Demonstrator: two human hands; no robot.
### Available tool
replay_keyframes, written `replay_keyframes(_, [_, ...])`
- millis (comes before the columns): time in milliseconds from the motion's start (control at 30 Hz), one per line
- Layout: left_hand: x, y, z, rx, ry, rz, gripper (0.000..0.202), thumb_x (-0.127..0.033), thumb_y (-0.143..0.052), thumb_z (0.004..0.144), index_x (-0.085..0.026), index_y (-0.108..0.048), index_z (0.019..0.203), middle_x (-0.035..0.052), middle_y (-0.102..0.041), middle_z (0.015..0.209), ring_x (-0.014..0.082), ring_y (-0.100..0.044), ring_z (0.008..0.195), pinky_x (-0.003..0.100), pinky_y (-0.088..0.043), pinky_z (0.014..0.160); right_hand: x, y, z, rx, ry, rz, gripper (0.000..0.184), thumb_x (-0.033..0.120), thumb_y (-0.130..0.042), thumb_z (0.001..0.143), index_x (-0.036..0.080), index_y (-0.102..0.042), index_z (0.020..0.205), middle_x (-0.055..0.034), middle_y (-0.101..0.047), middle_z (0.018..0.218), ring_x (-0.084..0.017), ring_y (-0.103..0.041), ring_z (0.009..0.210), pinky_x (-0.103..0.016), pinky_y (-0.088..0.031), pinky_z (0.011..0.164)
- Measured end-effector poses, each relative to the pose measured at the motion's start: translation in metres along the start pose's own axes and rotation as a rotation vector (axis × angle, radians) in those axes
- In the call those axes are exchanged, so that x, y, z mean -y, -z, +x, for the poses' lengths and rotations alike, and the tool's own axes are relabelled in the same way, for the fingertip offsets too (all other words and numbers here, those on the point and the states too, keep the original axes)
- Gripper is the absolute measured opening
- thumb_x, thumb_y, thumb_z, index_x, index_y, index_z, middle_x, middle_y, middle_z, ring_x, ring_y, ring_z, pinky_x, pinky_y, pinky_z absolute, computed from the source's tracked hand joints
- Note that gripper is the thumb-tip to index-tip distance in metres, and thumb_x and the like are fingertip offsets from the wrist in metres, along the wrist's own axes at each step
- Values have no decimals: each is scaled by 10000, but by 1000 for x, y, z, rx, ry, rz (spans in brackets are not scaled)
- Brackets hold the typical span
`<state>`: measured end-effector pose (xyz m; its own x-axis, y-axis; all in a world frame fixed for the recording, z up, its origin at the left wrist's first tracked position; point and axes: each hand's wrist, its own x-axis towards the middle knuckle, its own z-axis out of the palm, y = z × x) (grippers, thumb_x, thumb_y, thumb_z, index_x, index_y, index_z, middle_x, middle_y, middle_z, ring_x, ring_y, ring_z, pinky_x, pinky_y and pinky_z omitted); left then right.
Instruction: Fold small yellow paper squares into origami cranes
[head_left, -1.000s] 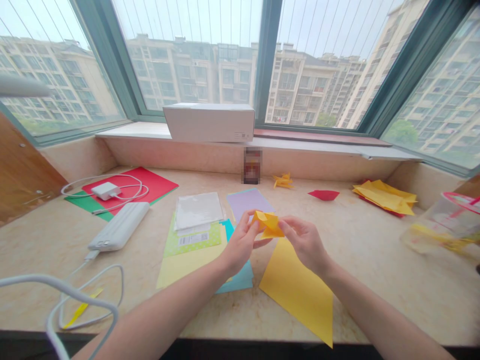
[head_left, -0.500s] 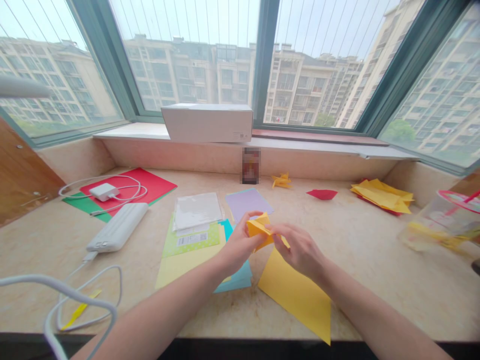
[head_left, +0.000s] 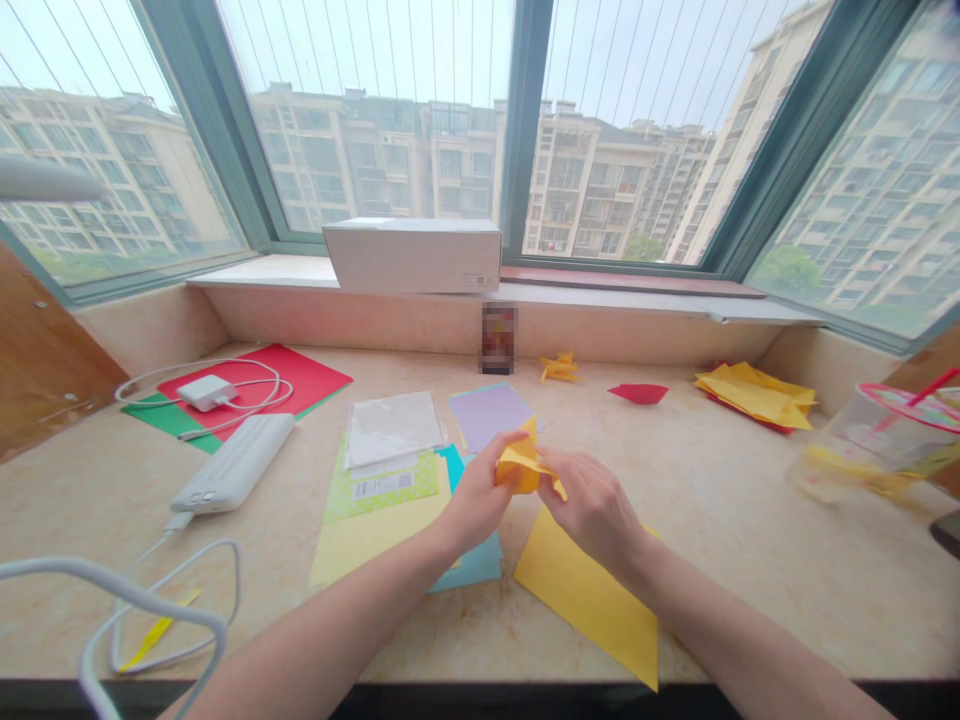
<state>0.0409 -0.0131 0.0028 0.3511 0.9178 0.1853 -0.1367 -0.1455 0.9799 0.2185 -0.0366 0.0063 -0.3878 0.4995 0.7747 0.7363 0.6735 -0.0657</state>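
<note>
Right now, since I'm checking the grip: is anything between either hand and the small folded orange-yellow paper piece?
Nothing visible is. The left hand and the right hand both pinch the small folded orange-yellow paper piece directly, over the flat yellow paper sheet lying on the beige counter.

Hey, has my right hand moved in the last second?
Yes. Against the yellow sheet lying flat on the table, the right hand has shifted slightly left, closing on the left hand and the folded orange paper both hold.
</note>
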Motion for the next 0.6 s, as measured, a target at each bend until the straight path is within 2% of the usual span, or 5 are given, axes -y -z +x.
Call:
replay_keyframes(133, [-1, -3, -2, -31, -60, 63, 528, -131, -573, 839, -262, -537, 1349, 74, -682, 1208, 232, -668, 1000, 401, -506, 919, -1, -1, 1, 0, -106, -40, 221, 175, -564, 920, 198, -553, 1139, -117, -747, 1020, -263, -710, 863, -393, -527, 767])
replay_keyframes(233, [-3, -7, -5, -114, -133, 93, 541, -94, -625, 796, -265, -598, 1309, 78, -636, 1332, 274, -567, 1249, 452, -362, 1114, 2, -2, 4, 38, -128, -110, 219, 266, -628, 903, 196, -553, 1096, -151, -711, 1176, -312, -686, 1004, -443, -478, 842])
replay_keyframes(300, [-2, -9, -6, -129, -135, 86, 522, -108, -658, 786, -256, -623, 1284, 86, -642, 1330, 295, -543, 1284, 477, -304, 1155, 5, -3, 6, 41, -157, -145, 162, 295, -624, 918, 195, -557, 1026, -146, -725, 1137, -308, -693, 978, -440, -456, 832])
replay_keyframes(433, [0, -10, -7, -100, -146, 149, 480, -167, -632, 839, -249, -606, 1311, 86, -623, 1364, 295, -533, 1295, 479, -288, 1167, 7, -7, 4, 32, -127, -122, 25, 211, -538, 960, 205, -545, 937, -88, -748, 875, -235, -704, 752, -397, -459, 765])
replay_keyframes(600, [-1, -9, -5, -64, -134, 190, 495, -172, -609, 864, -252, -574, 1351, 82, -600, 1391, 291, -507, 1320, 465, -286, 1170, 5, -6, 3, 5, -73, -60, 164, 83, -456, 947, 219, -542, 974, -53, -711, 760, -205, -673, 665, -349, -511, 725])
